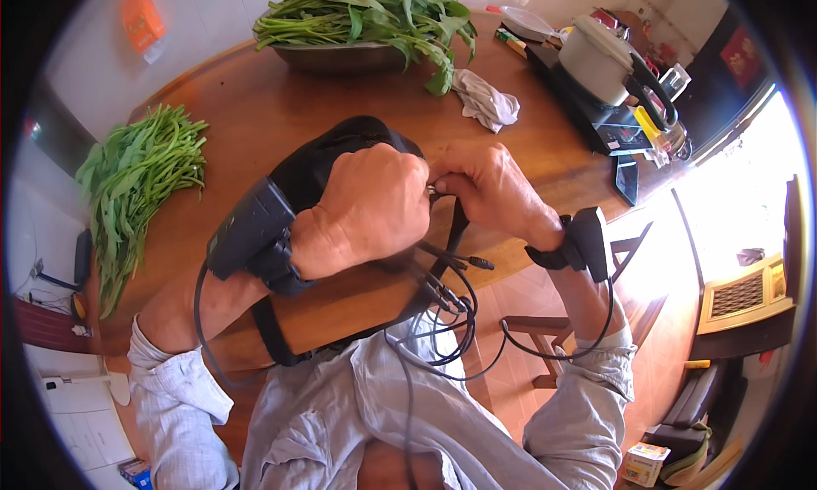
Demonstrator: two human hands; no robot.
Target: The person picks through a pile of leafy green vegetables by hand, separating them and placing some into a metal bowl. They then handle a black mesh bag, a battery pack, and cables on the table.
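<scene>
A black fabric bag (313, 164) with a strap rests before me at the table's near side. My left hand (373, 209) lies curled over its right part, back of the hand up, with the fingertips hidden. Right beside it, my right hand (488, 180) pinches a small metal piece (432, 189) between thumb and finger; whether it is a zip pull or a plug cannot be made out. Several black cables (456, 324) with plugs hang below the hands over my lap. Each wrist wears a strapped black device, the left one (249, 228) and the right one (590, 244).
Leafy green stalks (153, 164) lie at the table's left, and more fill a metal basin (338, 57) at the back. A crumpled cloth (485, 100) sits nearby. At right, a pressure cooker (597, 59) stands on an induction cooktop (606, 123), beside a phone (626, 180). A wooden stool (542, 337) stands below.
</scene>
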